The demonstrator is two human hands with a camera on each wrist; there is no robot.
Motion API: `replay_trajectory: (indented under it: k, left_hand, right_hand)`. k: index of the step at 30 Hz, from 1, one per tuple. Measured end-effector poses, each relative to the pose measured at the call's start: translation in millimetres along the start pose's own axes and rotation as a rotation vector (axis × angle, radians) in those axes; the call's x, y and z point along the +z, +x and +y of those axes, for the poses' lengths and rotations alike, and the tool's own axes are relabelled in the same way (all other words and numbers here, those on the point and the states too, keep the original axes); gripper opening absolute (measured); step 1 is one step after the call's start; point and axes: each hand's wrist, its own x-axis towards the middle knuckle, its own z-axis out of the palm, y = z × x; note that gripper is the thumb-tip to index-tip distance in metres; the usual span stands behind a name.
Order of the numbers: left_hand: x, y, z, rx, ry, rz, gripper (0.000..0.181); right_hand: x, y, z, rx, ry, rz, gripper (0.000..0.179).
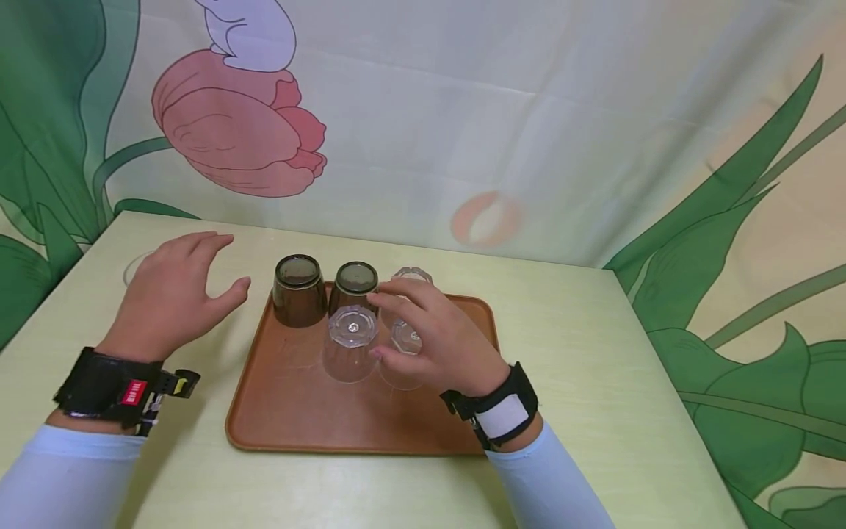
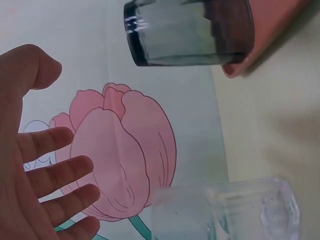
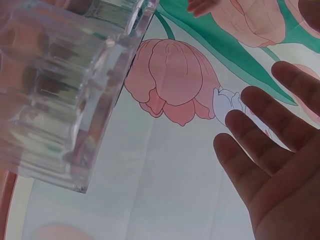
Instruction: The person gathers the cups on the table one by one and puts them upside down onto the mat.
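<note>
My left hand [image 1: 173, 295] hovers over the table left of the tray, fingers spread and holding nothing. Behind it a clear glass [image 2: 255, 210] is mostly hidden in the head view. My right hand [image 1: 439, 338] is above the brown tray [image 1: 297, 411], its fingers loosely bent and apart from the glasses in the right wrist view. Upside down on the tray stand a dark glass [image 1: 299, 290] at the back left corner, a second dark glass [image 1: 355, 279], and a clear glass [image 1: 350, 345] before it. More clear glasses [image 1: 413, 274] are partly covered by my right hand.
The pale table [image 1: 568, 367] extends around the tray on all sides. A cloth backdrop [image 1: 410, 132] printed with flowers and leaves hangs right behind the table's back edge.
</note>
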Motion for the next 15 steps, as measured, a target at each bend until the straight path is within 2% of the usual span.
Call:
replay_trajectory:
  k: [6,12,15]
  left_hand:
    - [2.8,0.5,-17.0,-0.037,0.04,-0.029,0.061]
    - [0.8,4.9,-35.7,-0.105,0.043,-0.048,0.064]
    - [0.7,5.7,-43.6,-0.119,0.047,-0.061,0.065]
  right_hand:
    - [1,0.2,1,0.0,-0.005,-0.003,0.052]
    - [0,0.5,0,-0.005,-0.005,-0.001,0.052]
    - [0,0.5,0,-0.008,-0.005,0.003,0.052]
